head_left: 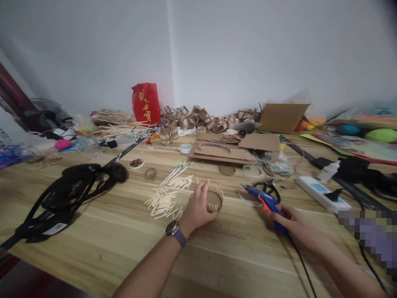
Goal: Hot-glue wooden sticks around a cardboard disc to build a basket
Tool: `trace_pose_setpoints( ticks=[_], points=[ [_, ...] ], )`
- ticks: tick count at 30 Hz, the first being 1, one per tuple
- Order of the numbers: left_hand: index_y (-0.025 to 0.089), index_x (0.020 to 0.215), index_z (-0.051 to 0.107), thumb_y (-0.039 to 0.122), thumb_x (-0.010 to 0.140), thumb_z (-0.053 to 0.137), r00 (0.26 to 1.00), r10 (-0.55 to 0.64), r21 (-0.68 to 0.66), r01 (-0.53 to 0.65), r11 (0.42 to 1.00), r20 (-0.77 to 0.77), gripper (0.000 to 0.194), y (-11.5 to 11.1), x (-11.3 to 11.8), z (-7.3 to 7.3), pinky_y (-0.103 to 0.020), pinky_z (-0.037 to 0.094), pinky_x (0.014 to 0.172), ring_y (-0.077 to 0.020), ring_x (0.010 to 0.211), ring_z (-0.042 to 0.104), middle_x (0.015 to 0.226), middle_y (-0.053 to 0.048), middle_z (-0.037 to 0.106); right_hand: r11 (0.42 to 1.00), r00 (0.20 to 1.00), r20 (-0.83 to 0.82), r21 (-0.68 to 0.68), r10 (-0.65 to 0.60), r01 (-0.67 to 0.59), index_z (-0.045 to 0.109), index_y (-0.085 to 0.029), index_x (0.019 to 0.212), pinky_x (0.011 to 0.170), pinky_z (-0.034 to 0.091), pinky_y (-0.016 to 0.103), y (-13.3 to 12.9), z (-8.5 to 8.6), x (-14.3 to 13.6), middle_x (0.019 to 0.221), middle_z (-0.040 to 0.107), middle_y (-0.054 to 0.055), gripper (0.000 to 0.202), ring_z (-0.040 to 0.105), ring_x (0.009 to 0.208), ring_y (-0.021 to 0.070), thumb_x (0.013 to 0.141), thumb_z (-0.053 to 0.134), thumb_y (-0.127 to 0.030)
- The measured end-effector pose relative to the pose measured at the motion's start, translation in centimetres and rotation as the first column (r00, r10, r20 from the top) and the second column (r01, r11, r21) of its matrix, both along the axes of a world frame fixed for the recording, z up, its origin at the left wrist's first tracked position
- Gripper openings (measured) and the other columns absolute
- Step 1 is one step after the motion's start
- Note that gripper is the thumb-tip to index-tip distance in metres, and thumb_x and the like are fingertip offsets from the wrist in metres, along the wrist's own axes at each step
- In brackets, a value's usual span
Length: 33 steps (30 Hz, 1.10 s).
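My left hand (196,207), with a watch (172,227) on its wrist, is closed on the near left side of a small round cardboard base (214,198). Short pale sticks stand upright around that base's rim. A pile of loose short sticks (163,200) lies just left of the hand. In my right hand (288,223) is a blue glue gun (263,198) with an orange trigger, its nozzle pointing left toward the base but apart from it. The gun's black cord runs down toward the front edge.
Cardboard sheets (217,155) lie behind the base. A white power strip (322,194) is at the right; a black strapped item (77,194) at the left. A bowl of brown beads (136,163), a red bag (145,103) and several small stick baskets (198,118) stand farther back.
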<state>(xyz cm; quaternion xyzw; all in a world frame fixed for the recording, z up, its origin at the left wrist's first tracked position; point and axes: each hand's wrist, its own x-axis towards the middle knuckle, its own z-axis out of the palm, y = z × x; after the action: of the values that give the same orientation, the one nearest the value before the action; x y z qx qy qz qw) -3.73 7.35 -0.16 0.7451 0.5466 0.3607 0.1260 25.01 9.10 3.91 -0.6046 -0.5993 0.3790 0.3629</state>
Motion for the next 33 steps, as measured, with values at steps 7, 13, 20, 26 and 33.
trace_pose_setpoints(
  ticks=[7, 13, 20, 26, 33],
  points=[
    [0.019, 0.147, 0.014, 0.020, 0.062, 0.069, 1.000, -0.017, -0.007, 0.017, 1.000, 0.005, 0.102, 0.0, -0.1, -0.1, -0.046, 0.028, 0.114, -0.0315, 0.139, 0.026, 0.147, -0.014, 0.028, 0.962, 0.744, -0.668, -0.215, -0.020, -0.167, 0.066, -0.021, 0.084, 0.048, 0.043, 0.022, -1.8, -0.2, -2.3, 0.062, 0.056, -0.003, 0.036, 0.049, 0.054, 0.0116, 0.055, 0.082, -0.035],
    [0.020, 0.148, 0.014, 0.020, 0.061, 0.071, 0.999, -0.027, -0.014, 0.027, 1.000, 0.019, 0.104, 0.0, -0.2, -0.3, -0.045, 0.029, 0.114, -0.0312, 0.139, 0.027, 0.147, -0.015, 0.028, 0.925, 0.846, -0.509, -0.223, 0.158, -0.307, 0.066, -0.018, 0.073, 0.041, 0.033, 0.021, -2.7, -0.6, -2.9, 0.054, 0.052, -0.002, 0.034, 0.043, 0.046, 0.0100, 0.066, 0.074, -0.050],
    [0.019, 0.148, 0.013, 0.017, 0.061, 0.071, 0.998, -0.050, -0.024, 0.051, 0.998, 0.038, 0.104, 0.0, -0.3, -0.4, -0.044, 0.028, 0.115, -0.0304, 0.140, 0.025, 0.149, -0.015, 0.026, 0.945, 0.943, 0.080, 0.041, 0.322, -0.325, 0.073, -0.023, 0.094, 0.072, 0.056, 0.035, -3.3, -0.4, -4.1, 0.087, 0.077, 0.006, 0.042, 0.069, 0.081, 0.0271, 0.072, 0.063, -0.056],
    [0.019, 0.148, 0.013, 0.017, 0.062, 0.069, 0.998, -0.057, -0.033, 0.058, 0.998, 0.039, 0.103, 0.0, -0.3, -0.4, -0.044, 0.028, 0.115, -0.0301, 0.139, 0.027, 0.149, -0.014, 0.026, 0.929, 0.926, 0.159, 0.088, 0.342, -0.359, 0.074, -0.021, 0.097, 0.082, 0.056, 0.041, -3.8, -0.5, -5.5, 0.095, 0.077, 0.007, 0.044, 0.071, 0.086, 0.0306, 0.074, 0.059, -0.056],
    [0.020, 0.148, 0.013, 0.016, 0.061, 0.068, 0.997, -0.057, -0.036, 0.059, 0.998, 0.043, 0.103, 0.0, -0.4, -0.3, -0.044, 0.030, 0.113, -0.0306, 0.138, 0.030, 0.148, -0.014, 0.029, 0.911, 0.911, 0.163, 0.107, 0.380, -0.399, 0.074, -0.021, 0.100, 0.084, 0.055, 0.039, -4.0, -0.7, -6.1, 0.098, 0.077, 0.006, 0.042, 0.070, 0.089, 0.0292, 0.077, 0.056, -0.051]
  ],
)
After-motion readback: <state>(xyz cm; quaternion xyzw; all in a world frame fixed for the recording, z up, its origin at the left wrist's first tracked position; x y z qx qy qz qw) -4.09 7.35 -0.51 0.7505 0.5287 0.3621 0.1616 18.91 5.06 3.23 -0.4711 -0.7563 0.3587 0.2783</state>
